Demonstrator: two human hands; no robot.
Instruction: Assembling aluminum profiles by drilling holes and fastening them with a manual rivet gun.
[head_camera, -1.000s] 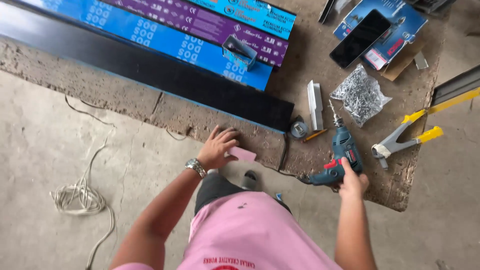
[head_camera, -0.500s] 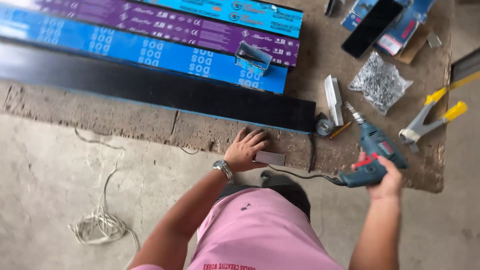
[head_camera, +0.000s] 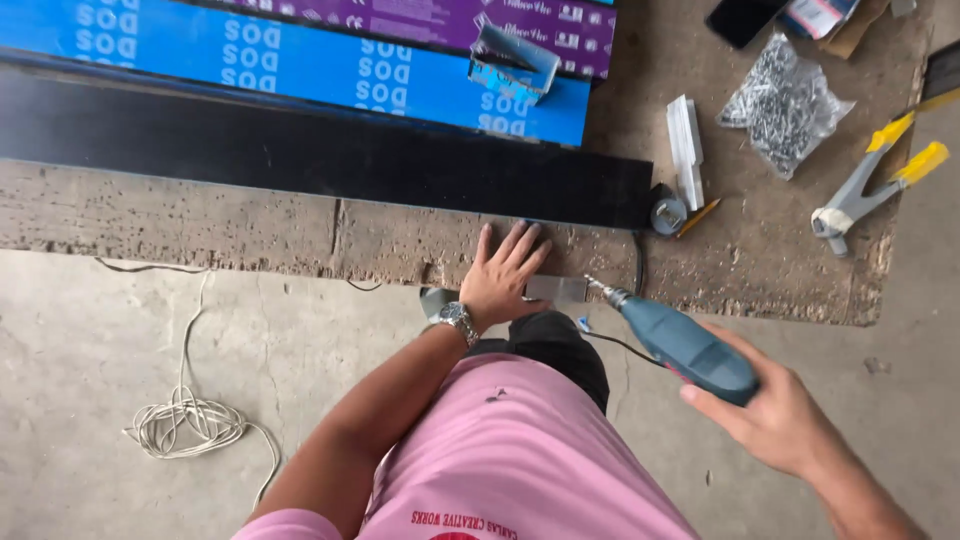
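A grey concrete floor (head_camera: 120, 350) is seen below, and on it a rough, pitted brown board (head_camera: 200, 215) is laid flat as a work surface. Across the board a long black panel (head_camera: 330, 160) is stretched, smooth and matt, with a long blue carton (head_camera: 300, 70) and a purple carton (head_camera: 430, 20) lying beyond it; a bent metal bracket (head_camera: 515, 60) is rested on the blue one. A loose coil of white cord (head_camera: 185, 425) is left on the floor at the left. Near the board's right end a clear bag of silvery screws (head_camera: 785, 100) is placed, with yellow-handled snips (head_camera: 870, 185) beside it, a white strip (head_camera: 685, 135), a small tape measure (head_camera: 667, 213) and a pencil (head_camera: 698, 217). The left hand (head_camera: 505, 275), a metal watch (head_camera: 458, 320) on its wrist, is pressed flat on the board with fingers spread and released, just beside a small grey metal plate (head_camera: 557, 289) at the board's near edge. A blue power drill (head_camera: 680, 345) is gripped by the right hand (head_camera: 775, 420), fingers clenched around its body, its bit pointed at that plate.
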